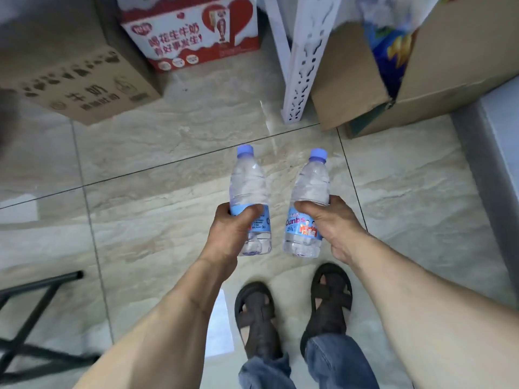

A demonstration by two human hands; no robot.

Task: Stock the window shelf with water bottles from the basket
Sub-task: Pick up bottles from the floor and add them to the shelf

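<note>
I hold two small clear water bottles with light-blue caps and blue labels over the tiled floor. My left hand [233, 234] grips the left bottle [248, 186] around its label. My right hand [328, 223] grips the right bottle [310, 192] the same way, its printed label facing me. Both bottles point caps away from me, side by side and apart. Neither the basket nor the window shelf is in view.
A white perforated shelf post [302, 66] stands ahead. Brown cartons sit at the left [81, 88] and right [438, 60], and a red-and-white milk carton [191, 32] at the back. A black metal frame [31, 318] is at lower left. My sandalled feet [292, 313] are below.
</note>
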